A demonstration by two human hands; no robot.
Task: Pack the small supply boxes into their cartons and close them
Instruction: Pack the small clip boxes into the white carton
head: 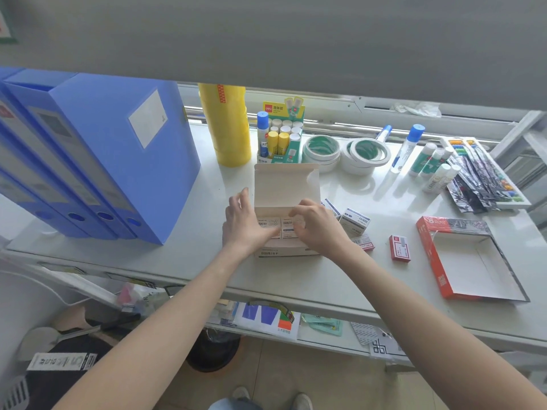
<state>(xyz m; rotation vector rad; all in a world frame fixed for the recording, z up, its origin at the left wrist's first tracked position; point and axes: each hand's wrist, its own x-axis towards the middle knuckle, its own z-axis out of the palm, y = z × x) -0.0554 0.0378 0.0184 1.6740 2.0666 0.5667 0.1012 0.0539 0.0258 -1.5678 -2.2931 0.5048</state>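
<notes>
A white carton (pixel 286 184) stands open on the shelf, its lid flap upright at the back. Small white supply boxes (pixel 285 228) lie packed in a row inside it. My left hand (pixel 247 224) rests on the boxes at the carton's left end, fingers spread. My right hand (pixel 318 224) presses on the boxes at the right end, fingertips curled onto one of them. More small white boxes (pixel 353 222) lie just right of the carton, and a small red box (pixel 400 247) lies farther right. An open red carton (pixel 466 261) sits empty at the right.
Blue file boxes (pixel 97 155) stand at the left. A yellow tape stack (pixel 228 125), a glue stick display (pixel 281 134), tape rolls (pixel 343 153), glue bottles (pixel 407 147) and packs of pens (pixel 482 176) fill the back. A lower shelf holds loose packets.
</notes>
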